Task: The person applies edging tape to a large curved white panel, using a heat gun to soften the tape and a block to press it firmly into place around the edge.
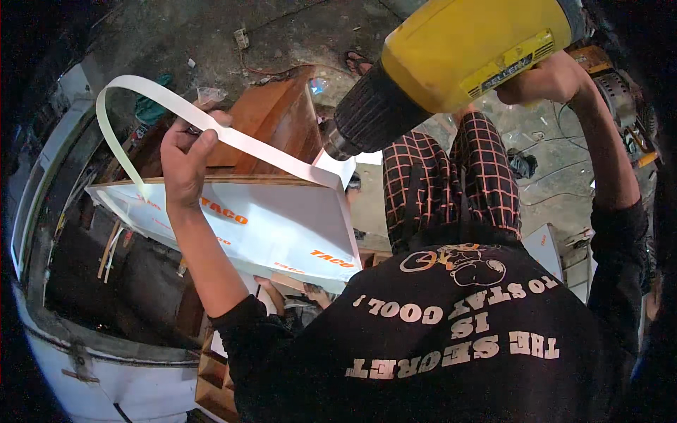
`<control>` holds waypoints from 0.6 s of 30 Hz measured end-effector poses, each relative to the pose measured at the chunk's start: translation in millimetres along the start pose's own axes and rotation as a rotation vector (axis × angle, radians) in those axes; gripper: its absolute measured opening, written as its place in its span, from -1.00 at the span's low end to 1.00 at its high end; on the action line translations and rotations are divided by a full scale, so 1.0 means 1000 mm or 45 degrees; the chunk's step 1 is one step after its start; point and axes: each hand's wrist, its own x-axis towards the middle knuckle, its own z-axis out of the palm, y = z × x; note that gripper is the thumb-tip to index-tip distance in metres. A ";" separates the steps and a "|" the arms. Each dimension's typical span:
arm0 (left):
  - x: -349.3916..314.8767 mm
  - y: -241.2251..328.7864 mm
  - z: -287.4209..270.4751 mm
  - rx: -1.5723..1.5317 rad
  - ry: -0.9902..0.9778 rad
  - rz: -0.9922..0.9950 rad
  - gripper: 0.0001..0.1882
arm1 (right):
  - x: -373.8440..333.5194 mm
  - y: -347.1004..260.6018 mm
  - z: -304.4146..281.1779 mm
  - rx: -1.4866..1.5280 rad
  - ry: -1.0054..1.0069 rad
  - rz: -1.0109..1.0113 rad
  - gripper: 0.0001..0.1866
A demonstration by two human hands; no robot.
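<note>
My left hand [185, 158] pinches a long white edge-banding strip [271, 156] between thumb and fingers. Part of the strip lies along the upper edge of a white-faced wooden panel box [289, 211], and its loose end loops up and back down on the left. In my right hand [546, 81] is a yellow heat gun [472, 53], gripped by the handle. Its black barrel and metal nozzle point down toward the strip's right end, near the box's corner. From this view I cannot tell whether nozzle and strip touch.
Another person's hands [317, 295] show below the box's near edge. A sandalled foot [358, 63] stands on the littered concrete floor [296, 35]. Cords trail across the floor, and a power tool [617, 99] lies at the right. Wooden compartments [211, 377] are at lower left.
</note>
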 end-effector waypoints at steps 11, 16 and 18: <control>-0.006 -0.004 -0.002 -0.028 0.018 0.022 -0.42 | -0.010 -0.044 0.007 0.028 0.063 -0.061 -0.71; -0.009 -0.004 -0.002 -0.009 0.028 -0.048 -0.41 | 0.003 -0.014 0.002 0.051 -0.040 0.032 -0.69; -0.009 -0.004 -0.002 0.007 0.034 -0.059 -0.41 | 0.005 -0.005 0.001 0.029 -0.058 0.016 -0.68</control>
